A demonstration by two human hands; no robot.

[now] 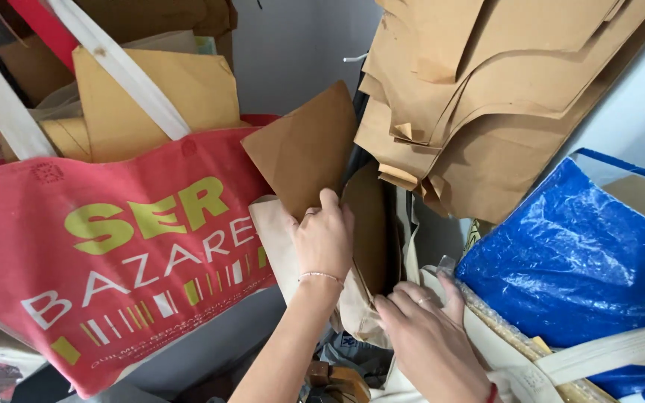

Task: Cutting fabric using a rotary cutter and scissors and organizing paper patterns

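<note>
Red bag (113,254): white straps, holds yellowish card sheets (158,97).
Beige bag (278,246): centre, holds brown paper pieces (304,145), flat and stiff.
Left hand (325,237): fingers closed on one brown piece.
Right hand (427,332): curled, pulling the beige bag's edge open.
Blue bag (569,254): right, crinkled plastic, contents hidden.

Red bag (113,254) left, blue bag (569,261) right

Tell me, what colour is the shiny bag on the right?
The shiny bag is bright blue with off-white straps, best seen in the head view.
</note>
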